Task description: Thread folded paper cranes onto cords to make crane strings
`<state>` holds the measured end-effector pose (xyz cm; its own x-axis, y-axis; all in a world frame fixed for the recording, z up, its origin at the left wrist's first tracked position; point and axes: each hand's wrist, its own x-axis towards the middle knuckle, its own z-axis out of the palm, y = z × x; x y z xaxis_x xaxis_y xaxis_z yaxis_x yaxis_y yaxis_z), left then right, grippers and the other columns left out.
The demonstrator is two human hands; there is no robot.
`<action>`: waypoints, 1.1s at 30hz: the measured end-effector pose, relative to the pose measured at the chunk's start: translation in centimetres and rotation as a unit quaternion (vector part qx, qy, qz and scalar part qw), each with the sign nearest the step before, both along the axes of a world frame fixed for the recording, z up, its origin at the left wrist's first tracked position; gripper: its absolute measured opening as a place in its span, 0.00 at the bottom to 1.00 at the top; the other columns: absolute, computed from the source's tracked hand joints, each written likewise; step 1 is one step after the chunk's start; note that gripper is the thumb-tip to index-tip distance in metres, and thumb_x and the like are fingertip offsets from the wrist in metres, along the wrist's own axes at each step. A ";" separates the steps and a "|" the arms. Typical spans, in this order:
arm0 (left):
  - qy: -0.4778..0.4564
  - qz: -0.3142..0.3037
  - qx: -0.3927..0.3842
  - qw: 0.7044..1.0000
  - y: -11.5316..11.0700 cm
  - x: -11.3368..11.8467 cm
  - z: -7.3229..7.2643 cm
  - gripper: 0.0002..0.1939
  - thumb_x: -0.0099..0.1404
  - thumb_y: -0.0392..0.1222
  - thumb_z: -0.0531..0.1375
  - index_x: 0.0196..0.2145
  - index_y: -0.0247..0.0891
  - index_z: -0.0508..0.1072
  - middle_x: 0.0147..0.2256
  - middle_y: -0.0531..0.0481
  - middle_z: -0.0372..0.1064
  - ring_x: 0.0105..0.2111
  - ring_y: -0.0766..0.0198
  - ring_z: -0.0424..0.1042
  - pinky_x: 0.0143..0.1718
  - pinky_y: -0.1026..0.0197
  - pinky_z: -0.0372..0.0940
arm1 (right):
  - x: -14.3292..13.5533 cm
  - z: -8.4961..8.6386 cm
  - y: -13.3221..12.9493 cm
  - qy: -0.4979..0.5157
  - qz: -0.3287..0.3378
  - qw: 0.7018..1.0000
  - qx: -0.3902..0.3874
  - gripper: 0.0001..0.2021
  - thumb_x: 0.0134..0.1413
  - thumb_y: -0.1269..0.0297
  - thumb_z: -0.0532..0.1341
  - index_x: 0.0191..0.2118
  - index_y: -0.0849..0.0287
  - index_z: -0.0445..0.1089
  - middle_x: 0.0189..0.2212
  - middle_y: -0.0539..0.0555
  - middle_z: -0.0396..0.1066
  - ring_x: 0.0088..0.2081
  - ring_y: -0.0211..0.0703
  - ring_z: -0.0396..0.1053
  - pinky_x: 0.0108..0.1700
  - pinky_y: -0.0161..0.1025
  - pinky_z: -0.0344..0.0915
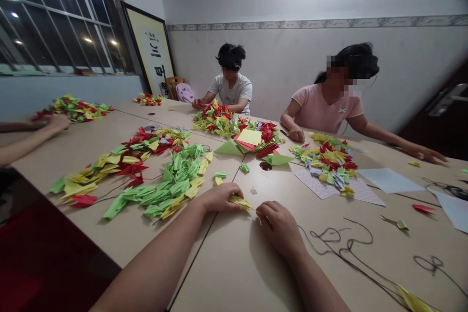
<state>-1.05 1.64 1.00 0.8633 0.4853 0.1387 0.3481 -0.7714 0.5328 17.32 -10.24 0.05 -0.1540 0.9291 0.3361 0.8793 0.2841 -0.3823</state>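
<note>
My left hand [222,197] pinches a yellow folded paper piece [241,202] just above the table. Close to its right tip, the fingertips of my right hand [278,226] are pressed together; what is between them is too small to make out. Dark cord [331,248] lies in loose loops right of my right hand, with a yellow paper piece [413,300] near its lower end. Left of my hands is a heap of green folded papers [179,175] edged with yellow ones. A green piece [244,168] and a small green-and-yellow piece [218,179] lie just beyond my left hand.
Square paper sheets [250,137] are stacked mid-table by a cable hole [265,166]. Mixed folded-paper heaps [219,119] lie around. Two people [234,90] sit opposite; another person's hand [58,122] is at far left. White sheets [389,180] and scissors-like metal [389,221] lie right.
</note>
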 end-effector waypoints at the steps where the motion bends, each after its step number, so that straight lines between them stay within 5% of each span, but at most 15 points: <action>1: 0.002 -0.003 0.001 1.000 0.1 -0.1 0.0 0.13 0.54 0.45 0.60 0.36 0.37 0.69 0.36 0.50 0.67 0.37 0.64 0.65 0.39 0.65 0.58 | 0.0 0.0 0.0 0.000 0.000 1.000 0.002 0.09 0.49 0.74 0.51 0.30 0.58 0.66 0.31 0.51 0.67 0.36 0.40 0.61 0.38 0.35 0.56; 20: 0.029 0.002 0.019 0.999 0.2 -0.4 0.6 0.13 0.55 0.47 0.60 0.36 0.37 0.69 0.35 0.50 0.67 0.37 0.63 0.65 0.38 0.64 0.58 | 0.8 0.0 -0.2 -0.005 -0.015 1.000 0.024 0.08 0.50 0.73 0.52 0.29 0.58 0.66 0.31 0.52 0.68 0.36 0.41 0.62 0.38 0.37 0.56; 27: 0.041 0.005 0.031 0.999 -0.3 -0.3 1.1 0.13 0.55 0.46 0.60 0.36 0.37 0.69 0.36 0.49 0.67 0.38 0.62 0.64 0.40 0.63 0.58 | 0.2 0.3 -0.2 -0.027 -0.012 1.000 0.005 0.12 0.50 0.66 0.54 0.42 0.55 0.67 0.36 0.53 0.70 0.40 0.43 0.64 0.45 0.43 0.55; 30: 0.051 0.002 0.041 0.998 -0.3 -0.5 1.4 0.14 0.55 0.47 0.60 0.37 0.37 0.68 0.37 0.48 0.67 0.39 0.61 0.64 0.41 0.62 0.58 | 2.0 0.6 -0.7 0.006 -0.002 1.000 0.002 0.23 0.44 0.59 0.59 0.49 0.55 0.62 0.45 0.55 0.66 0.47 0.46 0.61 0.49 0.45 0.55; 33: 0.040 -0.003 0.054 0.998 -0.4 -0.5 1.6 0.18 0.54 0.50 0.60 0.40 0.38 0.68 0.39 0.47 0.66 0.41 0.60 0.63 0.43 0.61 0.58 | 5.4 1.1 -1.7 0.067 -0.034 0.996 -0.042 0.19 0.49 0.56 0.54 0.47 0.55 0.64 0.47 0.56 0.64 0.46 0.46 0.62 0.45 0.43 0.61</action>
